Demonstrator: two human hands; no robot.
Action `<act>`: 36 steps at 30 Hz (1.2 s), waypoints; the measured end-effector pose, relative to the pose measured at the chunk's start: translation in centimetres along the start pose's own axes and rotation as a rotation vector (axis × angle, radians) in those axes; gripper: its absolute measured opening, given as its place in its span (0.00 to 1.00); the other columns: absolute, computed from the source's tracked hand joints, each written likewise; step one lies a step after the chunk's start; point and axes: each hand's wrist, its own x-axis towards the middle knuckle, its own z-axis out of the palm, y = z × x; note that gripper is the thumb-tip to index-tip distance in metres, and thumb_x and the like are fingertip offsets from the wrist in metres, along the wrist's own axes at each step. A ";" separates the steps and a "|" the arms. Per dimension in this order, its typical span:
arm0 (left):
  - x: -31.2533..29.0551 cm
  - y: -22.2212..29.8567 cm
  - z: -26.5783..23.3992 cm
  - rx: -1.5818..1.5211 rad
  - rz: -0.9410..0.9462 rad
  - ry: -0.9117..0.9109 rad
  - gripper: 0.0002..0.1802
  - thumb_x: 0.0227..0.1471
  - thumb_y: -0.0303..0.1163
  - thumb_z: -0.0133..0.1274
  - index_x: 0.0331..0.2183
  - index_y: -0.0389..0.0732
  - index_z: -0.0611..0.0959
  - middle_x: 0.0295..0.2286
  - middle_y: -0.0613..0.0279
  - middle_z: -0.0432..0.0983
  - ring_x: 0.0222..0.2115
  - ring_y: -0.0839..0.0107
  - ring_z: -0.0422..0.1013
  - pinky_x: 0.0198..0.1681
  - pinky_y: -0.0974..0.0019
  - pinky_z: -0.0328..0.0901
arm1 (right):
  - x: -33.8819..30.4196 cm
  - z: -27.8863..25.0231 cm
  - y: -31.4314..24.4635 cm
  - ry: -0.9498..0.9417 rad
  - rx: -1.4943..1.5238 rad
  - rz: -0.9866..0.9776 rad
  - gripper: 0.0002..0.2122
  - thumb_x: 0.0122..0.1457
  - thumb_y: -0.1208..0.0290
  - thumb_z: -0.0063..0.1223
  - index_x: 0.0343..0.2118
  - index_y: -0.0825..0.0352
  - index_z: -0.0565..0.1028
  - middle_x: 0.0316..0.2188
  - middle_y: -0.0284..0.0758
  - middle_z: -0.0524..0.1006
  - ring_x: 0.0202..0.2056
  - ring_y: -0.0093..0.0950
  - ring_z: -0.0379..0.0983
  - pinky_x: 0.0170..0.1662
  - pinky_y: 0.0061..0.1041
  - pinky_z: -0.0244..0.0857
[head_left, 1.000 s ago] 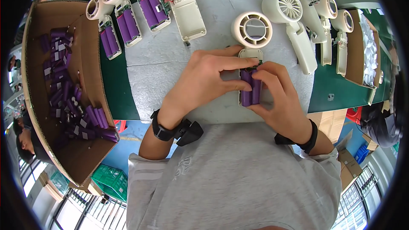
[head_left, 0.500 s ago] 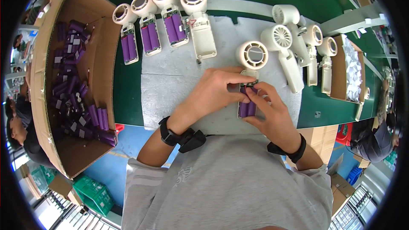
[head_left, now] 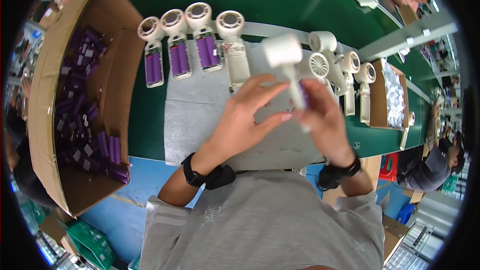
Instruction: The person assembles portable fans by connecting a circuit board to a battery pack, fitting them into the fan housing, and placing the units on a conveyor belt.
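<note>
My right hand (head_left: 324, 120) grips a white handheld fan (head_left: 283, 51) by its handle, lifted over the grey mat and turned on its side. The fan is smeared by motion, and a bit of purple shows at the handle by my fingers. Close to the handle's left side, my left hand (head_left: 235, 120) has thumb and fingers spread with nothing between them. Beyond my hands stands a row of fans with opened handles; one fan (head_left: 179, 62) has purple battery cells inside, while the rightmost fan (head_left: 237, 70) has a hollow handle without cells.
On the left, a large cardboard box (head_left: 112, 120) contains many purple battery cells (head_left: 80, 105). More white fans (head_left: 350, 90) lie at the right, beside a small box (head_left: 380, 105) of white pieces. A grey mat (head_left: 190, 125) covers part of the green table (head_left: 145, 135). Other people sit at the sides.
The fan has been lifted off the mat and turned over in my right hand. My left hand has let go of it and opened. The view has shifted slightly.
</note>
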 end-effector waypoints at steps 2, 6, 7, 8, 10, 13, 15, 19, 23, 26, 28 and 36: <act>0.3 -0.5 -1.5 0.007 0.012 0.086 0.31 0.38 0.29 0.69 0.48 0.45 0.80 0.46 0.53 0.72 0.44 0.59 0.72 0.43 0.63 0.70 | 4.8 -1.3 -2.4 0.002 0.005 0.069 0.27 0.53 0.78 0.54 0.56 0.74 0.61 0.41 0.36 0.73 0.41 0.28 0.71 0.46 0.25 0.66; 0.0 -2.8 -6.4 0.629 0.089 0.351 0.35 0.39 0.39 0.69 0.51 0.50 0.77 0.53 0.48 0.63 0.51 0.46 0.64 0.48 0.46 0.65 | 17.5 -3.5 -4.3 0.074 -0.106 0.053 0.24 0.56 0.74 0.55 0.55 0.76 0.62 0.38 0.36 0.74 0.36 0.25 0.71 0.42 0.25 0.66; -0.3 -2.9 -7.2 0.790 -0.078 0.353 0.37 0.38 0.41 0.69 0.52 0.53 0.76 0.55 0.49 0.60 0.53 0.42 0.59 0.48 0.41 0.62 | 21.0 -4.4 -4.1 0.048 -0.237 0.086 0.24 0.56 0.74 0.55 0.54 0.76 0.63 0.38 0.36 0.74 0.35 0.25 0.71 0.41 0.26 0.67; -0.3 -2.9 -7.8 0.939 -0.241 0.349 0.40 0.37 0.44 0.70 0.54 0.56 0.74 0.57 0.50 0.57 0.55 0.38 0.55 0.48 0.36 0.60 | 24.3 -6.6 -3.5 0.037 -0.370 0.113 0.23 0.56 0.73 0.56 0.53 0.76 0.64 0.38 0.36 0.74 0.35 0.24 0.70 0.41 0.26 0.67; -0.3 -3.6 -8.7 1.085 -0.417 0.362 0.42 0.36 0.47 0.70 0.55 0.59 0.73 0.59 0.50 0.54 0.56 0.33 0.50 0.48 0.31 0.57 | 29.2 -10.0 -1.6 0.051 -0.699 0.171 0.25 0.54 0.71 0.58 0.52 0.76 0.65 0.39 0.36 0.74 0.38 0.27 0.71 0.43 0.28 0.67; -0.6 -6.1 -9.7 0.881 -0.442 0.274 0.47 0.33 0.53 0.69 0.57 0.66 0.69 0.61 0.54 0.47 0.55 0.30 0.48 0.46 0.27 0.56 | 31.5 -12.7 1.7 -0.030 -0.999 0.050 0.26 0.52 0.70 0.60 0.53 0.74 0.65 0.41 0.39 0.74 0.40 0.30 0.72 0.46 0.30 0.66; -0.4 -6.5 -9.6 0.905 -0.404 0.270 0.47 0.33 0.54 0.69 0.57 0.66 0.69 0.61 0.54 0.48 0.55 0.32 0.50 0.46 0.29 0.56 | 31.6 -12.2 2.0 -0.064 -1.139 -0.005 0.27 0.52 0.69 0.61 0.53 0.74 0.65 0.42 0.40 0.73 0.41 0.32 0.72 0.48 0.30 0.66; -0.3 -7.7 -10.0 0.987 -0.314 0.224 0.46 0.33 0.57 0.68 0.56 0.66 0.70 0.61 0.55 0.51 0.53 0.34 0.52 0.48 0.33 0.56 | 25.8 -1.9 -2.5 -0.195 -1.187 -0.420 0.29 0.49 0.66 0.64 0.54 0.69 0.66 0.51 0.44 0.68 0.51 0.37 0.68 0.54 0.33 0.62; 0.3 -8.4 -10.3 1.037 -0.261 0.195 0.45 0.33 0.59 0.67 0.56 0.65 0.71 0.60 0.56 0.53 0.52 0.35 0.53 0.50 0.36 0.57 | 18.4 7.9 -2.7 -0.595 -1.178 -0.914 0.32 0.42 0.62 0.70 0.51 0.67 0.68 0.50 0.42 0.67 0.51 0.40 0.66 0.54 0.35 0.61; 1.0 -8.6 -10.6 1.044 -0.236 0.168 0.44 0.33 0.58 0.66 0.55 0.65 0.72 0.59 0.57 0.55 0.52 0.36 0.53 0.50 0.38 0.58 | 16.5 10.8 -1.4 -0.614 -1.417 -0.920 0.31 0.40 0.63 0.70 0.48 0.69 0.70 0.47 0.42 0.68 0.47 0.39 0.69 0.51 0.35 0.63; 1.4 -8.6 -10.3 1.039 -0.212 0.176 0.43 0.33 0.57 0.67 0.55 0.64 0.73 0.58 0.57 0.58 0.52 0.36 0.54 0.51 0.39 0.58 | 16.5 11.7 -0.2 -0.626 -1.616 -0.773 0.29 0.39 0.63 0.70 0.44 0.71 0.72 0.44 0.42 0.68 0.43 0.37 0.71 0.47 0.34 0.65; 1.3 -7.9 -11.0 0.984 -0.112 0.081 0.42 0.35 0.53 0.67 0.54 0.56 0.74 0.56 0.50 0.63 0.55 0.38 0.56 0.58 0.41 0.52 | 19.0 11.8 0.7 -0.599 -1.455 -0.877 0.17 0.44 0.73 0.63 0.38 0.71 0.74 0.40 0.44 0.70 0.40 0.38 0.73 0.45 0.35 0.66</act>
